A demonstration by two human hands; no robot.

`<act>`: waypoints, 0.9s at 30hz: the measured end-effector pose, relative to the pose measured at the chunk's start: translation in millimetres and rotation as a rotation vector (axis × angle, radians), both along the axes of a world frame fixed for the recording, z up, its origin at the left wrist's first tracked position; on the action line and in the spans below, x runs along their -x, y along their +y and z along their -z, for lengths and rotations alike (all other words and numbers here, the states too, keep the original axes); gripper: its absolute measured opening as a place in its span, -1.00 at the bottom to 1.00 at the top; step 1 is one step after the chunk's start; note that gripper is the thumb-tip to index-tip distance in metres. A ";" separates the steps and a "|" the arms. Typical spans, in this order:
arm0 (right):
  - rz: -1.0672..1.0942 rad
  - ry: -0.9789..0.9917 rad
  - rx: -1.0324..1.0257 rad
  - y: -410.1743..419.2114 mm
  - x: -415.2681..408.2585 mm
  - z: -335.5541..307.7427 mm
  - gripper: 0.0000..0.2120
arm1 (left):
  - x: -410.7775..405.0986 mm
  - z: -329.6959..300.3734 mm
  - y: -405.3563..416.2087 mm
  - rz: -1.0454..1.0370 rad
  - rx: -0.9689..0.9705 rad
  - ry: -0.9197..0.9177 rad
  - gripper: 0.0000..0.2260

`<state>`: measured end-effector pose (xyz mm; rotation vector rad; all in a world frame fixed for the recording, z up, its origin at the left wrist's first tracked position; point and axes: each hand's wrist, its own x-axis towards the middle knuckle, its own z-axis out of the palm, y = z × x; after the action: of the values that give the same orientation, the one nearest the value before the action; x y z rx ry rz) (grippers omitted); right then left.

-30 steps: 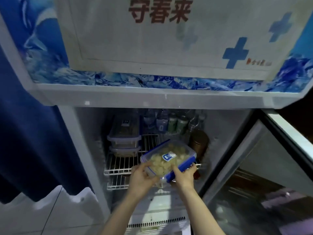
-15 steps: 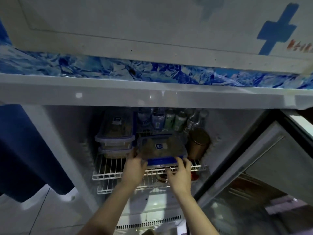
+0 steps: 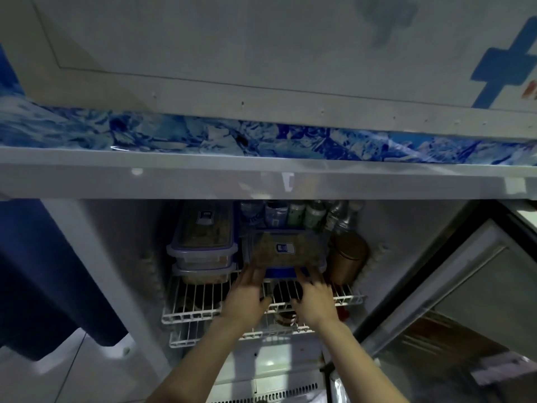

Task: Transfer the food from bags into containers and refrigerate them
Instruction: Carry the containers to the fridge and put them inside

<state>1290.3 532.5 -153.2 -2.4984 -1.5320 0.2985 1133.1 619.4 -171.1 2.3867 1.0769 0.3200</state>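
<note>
White wire shelf [image 3: 203, 298] in the dim fridge bears the container [image 3: 286, 250]; both hands [image 3: 247, 298] open against it.

Container [image 3: 286, 251] sits on wire shelf [image 3: 200, 312], mid-width, set back from the front edge. Two stacked containers [image 3: 203, 251] just left of it, toward the shelf's left edge. Round tin [image 3: 347, 261] just right, near the right edge. Row of bottles [image 3: 296, 213] behind, along the back edge. Left hand [image 3: 247, 298] and right hand [image 3: 313, 301] over the front edge, fingers at the container's near side. Second wire shelf [image 3: 203, 335] below. Door [image 3: 453, 301] swung open at right.
</note>
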 end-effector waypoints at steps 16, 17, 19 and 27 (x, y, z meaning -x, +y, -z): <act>-0.027 0.309 0.002 -116.8 58.7 -95.1 -0.67 | 76.7 -97.2 -100.0 -0.037 0.100 0.195 -0.72; -0.036 0.318 0.028 -132.7 67.5 -101.6 -0.64 | 87.0 -104.0 -115.1 -0.032 0.129 0.227 -0.69; -0.040 0.356 0.076 -163.1 85.5 -112.8 -0.62 | 106.4 -117.4 -147.2 -0.027 0.207 0.263 -0.66; -0.024 0.398 0.081 -260.7 150.9 -141.8 -0.62 | 155.7 -142.3 -246.5 -0.012 0.308 0.184 -0.65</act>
<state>1139.4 271.8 -11.4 -2.2951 -1.4083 0.8200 977.4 372.9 -28.8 2.1640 1.1306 -0.0614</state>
